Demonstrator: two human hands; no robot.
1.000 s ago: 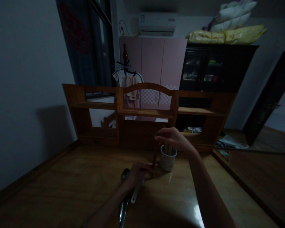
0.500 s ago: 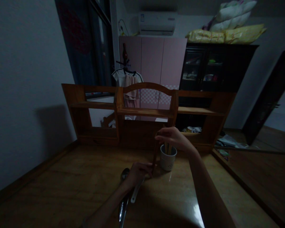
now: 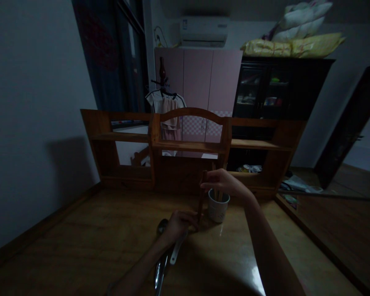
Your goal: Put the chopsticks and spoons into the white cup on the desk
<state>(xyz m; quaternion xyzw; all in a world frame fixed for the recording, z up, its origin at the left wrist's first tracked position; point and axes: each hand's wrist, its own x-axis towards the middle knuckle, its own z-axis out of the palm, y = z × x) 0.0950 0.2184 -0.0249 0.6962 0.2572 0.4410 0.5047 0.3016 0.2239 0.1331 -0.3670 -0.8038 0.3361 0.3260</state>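
Holding dark sticks (image 3: 201, 196) upright beside a white cup (image 3: 217, 210)

A grip at each end seems to keep them vertical: the right hand (image 3: 224, 183) pinches its fingertips shut on their tops, while the left hand (image 3: 179, 224) is curled around their feet on the desk (image 3: 95, 238). Paler sticks (image 3: 218, 194) stand in the cup. Metal spoons (image 3: 163, 225) lie under the left wrist.

The dark chopsticks (image 3: 201, 197) were deep reddish brown. The pale chopsticks (image 3: 218, 194) were yellowish tan. The cup (image 3: 217, 213) was white, with faint marks too dim to read. The table (image 3: 95, 238) and the shelf (image 3: 185, 144) were honey-brown wood with visible grain. The spoon (image 3: 162, 225) was silver-grey. The wardrobe (image 3: 200, 82) was plain pink above and pink-and-white checked below. The cabinet (image 3: 283, 94) was black, and the bedding (image 3: 296, 46) was yellow and white.
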